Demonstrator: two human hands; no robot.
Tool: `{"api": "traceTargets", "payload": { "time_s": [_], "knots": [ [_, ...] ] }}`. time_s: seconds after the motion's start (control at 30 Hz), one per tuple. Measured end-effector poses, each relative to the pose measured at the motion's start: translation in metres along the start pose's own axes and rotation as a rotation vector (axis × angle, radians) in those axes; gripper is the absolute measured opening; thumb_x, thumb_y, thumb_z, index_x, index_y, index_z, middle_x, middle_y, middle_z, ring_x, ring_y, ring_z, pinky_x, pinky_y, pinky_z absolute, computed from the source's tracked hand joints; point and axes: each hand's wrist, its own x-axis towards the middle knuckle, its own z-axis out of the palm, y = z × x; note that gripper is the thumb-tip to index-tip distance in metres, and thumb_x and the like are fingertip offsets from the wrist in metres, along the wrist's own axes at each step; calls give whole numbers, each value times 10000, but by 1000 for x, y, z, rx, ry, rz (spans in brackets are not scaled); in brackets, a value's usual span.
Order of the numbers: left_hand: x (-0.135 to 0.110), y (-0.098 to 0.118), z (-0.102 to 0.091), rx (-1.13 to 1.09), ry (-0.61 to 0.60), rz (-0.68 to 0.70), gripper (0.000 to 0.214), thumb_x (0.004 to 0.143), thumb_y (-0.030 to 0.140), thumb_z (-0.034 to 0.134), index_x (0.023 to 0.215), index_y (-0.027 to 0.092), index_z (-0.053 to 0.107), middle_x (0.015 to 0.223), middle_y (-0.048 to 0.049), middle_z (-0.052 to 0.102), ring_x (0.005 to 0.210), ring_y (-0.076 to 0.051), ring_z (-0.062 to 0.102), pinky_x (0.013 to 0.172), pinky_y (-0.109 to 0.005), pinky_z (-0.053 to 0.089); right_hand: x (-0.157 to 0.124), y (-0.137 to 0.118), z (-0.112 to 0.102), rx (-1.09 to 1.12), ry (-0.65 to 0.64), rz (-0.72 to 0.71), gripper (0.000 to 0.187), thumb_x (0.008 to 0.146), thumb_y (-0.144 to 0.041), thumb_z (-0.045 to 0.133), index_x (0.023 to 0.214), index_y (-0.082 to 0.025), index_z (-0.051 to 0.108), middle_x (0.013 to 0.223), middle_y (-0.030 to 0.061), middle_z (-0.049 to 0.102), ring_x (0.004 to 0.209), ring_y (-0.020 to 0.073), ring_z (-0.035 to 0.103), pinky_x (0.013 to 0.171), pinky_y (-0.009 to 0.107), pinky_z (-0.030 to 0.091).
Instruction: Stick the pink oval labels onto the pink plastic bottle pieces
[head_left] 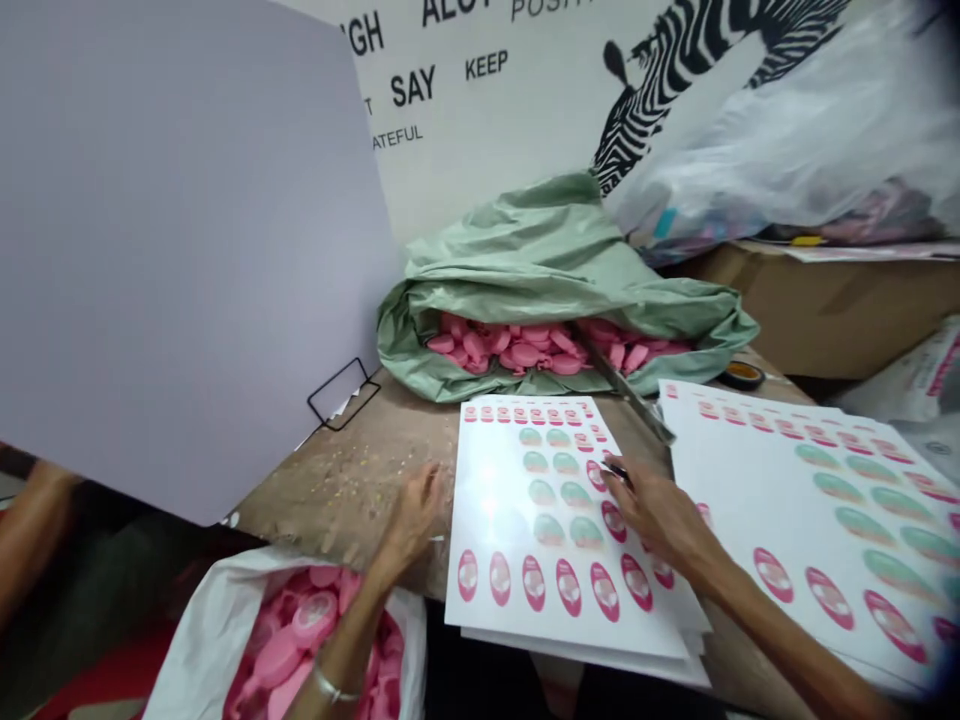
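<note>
Pale panel (187,240) flanks wall lettering (413,87) “SAY”, “KEEP”; left hand (411,515), hold unclear, right hand (651,505) pinching a dark tool (616,470) over sheets (491,500).

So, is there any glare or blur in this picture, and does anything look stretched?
Head view: a pale glare spot on the left part of the middle sticker sheet; head view: the sheets at right look stretched and blurred toward the lower corner, where the frame darkens; head view: the left hand and right hand look slightly soft.
</note>
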Motion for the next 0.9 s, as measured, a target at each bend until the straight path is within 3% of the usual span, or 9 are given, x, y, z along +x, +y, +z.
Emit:
{"api": "traceTargets", "payload": {
  "time_s": [0.1,0.2,0.37,0.47,0.57,0.63,0.73,0.8,0.9],
  "knots": [
    [8,2,42,-69,8,-1,393,826,420,499,1084,157,637,1082,-139,685,1024,-283,616,952,-414,426,4,24,-6,-108,-49,93,432,890,-462,368,1098,-185,626,914,135,721,802,319,680,667,406,476],
    [6,1,64,-104,64,-17,429,809,416,543,1142,158,619,1188,-167,647,1170,-307,557,1047,-433,358,19,26,-11,-146,-62,92,460,897,-475,384,1164,-170,601,996,146,716,882,317,679,703,392,473],
    [9,-2,64,95,34,-34,461,835,413,487,1181,128,597,1247,-179,613,1195,-294,547,1055,-411,365,83,14,-23,-199,-19,63,385,922,-370,369,1135,-184,630,1045,127,713,953,276,669,724,340,450],
    [14,0,57,225,-21,-50,454,830,408,483,1177,136,593,1183,-149,643,1129,-279,580,1009,-406,410,106,11,-21,-232,-48,63,419,889,-451,444,1063,-139,663,979,173,714,942,317,665,710,358,441],
    [11,4,64,361,-53,-66,572,792,432,530,1262,106,542,1308,-178,559,1239,-304,494,1054,-403,367,94,15,-12,-320,-180,47,498,826,-587,514,913,-126,684,893,181,716,921,347,667,694,372,437],
    [2,7,76,455,-58,-84,705,784,449,547,1375,81,440,1468,-207,390,1371,-335,335,1118,-430,273,74,16,-9,-365,-231,74,517,829,-622,494,831,-136,671,840,171,714,899,343,673,682,371,434],
    [-12,13,95,546,-61,-108,771,823,455,512,1465,82,306,1571,-204,152,1452,-350,112,1155,-499,135,48,12,-13,-376,-238,141,476,855,-593,470,796,-154,646,785,153,707,867,332,679,649,362,428],
    [-18,15,101,573,-69,-107,754,845,444,492,1477,88,287,1580,-194,102,1461,-333,52,1158,-516,78,38,6,-17,-379,-225,179,414,880,-527,452,863,-158,639,811,152,711,853,334,681,620,362,422],
    [-20,16,101,575,-77,-99,729,852,426,496,1472,94,307,1581,-181,92,1464,-317,35,1162,-517,36,34,-1,-17,-340,-101,191,325,896,-407,421,1010,-170,614,925,156,713,831,324,680,581,353,412]
  ]
}}
